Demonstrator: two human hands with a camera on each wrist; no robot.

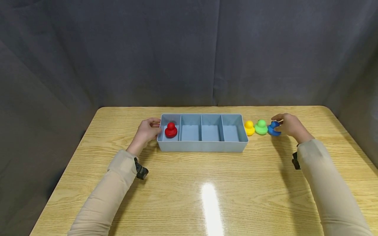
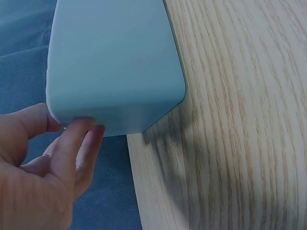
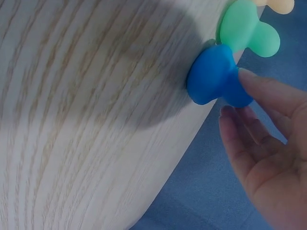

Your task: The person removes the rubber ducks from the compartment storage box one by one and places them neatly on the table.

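The blue duck (image 1: 274, 128) sits at the outer end of a short row of three toy ducks on the bench (image 1: 206, 183), just to the right of a long grey tray (image 1: 202, 145) with four compartments. The right hand (image 1: 290, 125) has closed on it: in the right wrist view a fingertip lies on the blue head and the other fingers curl in close below it, though whether the thumb pinches from the far side I cannot tell. The duck's base looks flat on the wood, not yet raised. Next to it, touching or nearly so, stands the green duck (image 1: 261, 127), then the yellow duck (image 1: 249, 127) just beside the tray's right end wall. The left hand (image 1: 147, 130) is at the opposite end of the tray, fingers and thumb straight and resting against the corner of the short wall, which I take as steadying the tray so it does not slide while the other hand works. A red duck (image 1: 171, 130) stands upright in the leftmost compartment, right by that hand; the three compartments to its right hold nothing. The ducks outside are lined up in a neat row, within easy reach of the right hand.
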